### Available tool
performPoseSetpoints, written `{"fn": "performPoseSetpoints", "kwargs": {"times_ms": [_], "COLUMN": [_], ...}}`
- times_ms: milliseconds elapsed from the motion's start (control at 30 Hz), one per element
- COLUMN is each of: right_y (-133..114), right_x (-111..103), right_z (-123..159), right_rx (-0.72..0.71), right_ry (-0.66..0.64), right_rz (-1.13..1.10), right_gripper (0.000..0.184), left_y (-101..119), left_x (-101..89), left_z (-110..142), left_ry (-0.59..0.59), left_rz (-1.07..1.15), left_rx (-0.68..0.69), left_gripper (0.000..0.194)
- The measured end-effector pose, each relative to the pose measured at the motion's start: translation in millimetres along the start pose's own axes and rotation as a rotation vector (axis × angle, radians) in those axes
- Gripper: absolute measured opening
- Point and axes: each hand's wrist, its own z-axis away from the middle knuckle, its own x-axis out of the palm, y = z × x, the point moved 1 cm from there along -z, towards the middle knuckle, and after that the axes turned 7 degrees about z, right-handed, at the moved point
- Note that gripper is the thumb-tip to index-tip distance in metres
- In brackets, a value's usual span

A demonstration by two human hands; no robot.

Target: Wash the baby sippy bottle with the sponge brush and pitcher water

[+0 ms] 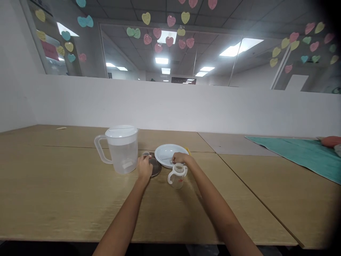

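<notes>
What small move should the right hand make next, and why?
Probably the right hand should rise a little before moving sideways: it is low at the white dish, and the two-handled bottle stands upright close to it, perhaps easily knocked.

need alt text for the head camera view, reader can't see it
A person's left hand is at a dark round dish and their right hand at a white bowl on a tan table. A two-handled clear cup stands in front of the bowl, a lidded pitcher to the left.
</notes>
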Motion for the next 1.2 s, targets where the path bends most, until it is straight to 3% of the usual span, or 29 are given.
{"fn": "performPoseSetpoints", "kwargs": {"times_ms": [133,267,367,500,633,800,1033,1200], "right_y": [-8.3,-23.1,-34.3,-43.7,-45.6,-40.3,-39.0,-38.2], "right_x": [-10.7,-37.2,-57.2,-72.3,-74.5,-69.2,-69.3,-66.2], "right_z": [4.0,21.2,45.7,80.8,99.0,96.6,98.7,95.2], "right_rx": [-0.124,-0.17,-0.299,-0.337,-0.298,-0.185,-0.068,-0.083], "right_ry": [0.068,0.306,0.421,0.382,0.239,0.087,0.063,0.011], "right_rz": [-0.123,-0.281,-0.566,-0.519,-0.416,-0.34,0.062,0.098], "right_gripper": [0.013,0.025,0.019,0.015,0.014,0.012,0.022,0.024], "left_y": [-0.5,1.4,4.4,8.2,11.3,19.5,37.3,46.3], "left_x": [0.4,-1.5,-3.5,-6.3,-9.7,-13.3,-19.5,-26.2], "left_z": [-0.4,-0.8,-0.6,-1.3,-2.6,-0.6,3.5,4.9], "left_ry": [-0.025,-0.098,-0.103,-0.066,0.021,0.085,0.076,0.115], "left_rz": [0.026,0.065,0.061,0.011,0.013,0.073,0.134,0.23], "left_rx": [-0.029,-0.045,0.001,0.071,0.121,0.213,0.425,0.4], "left_gripper": [0.037,0.041,0.043,0.041,0.037,0.036,0.033,0.029]}}
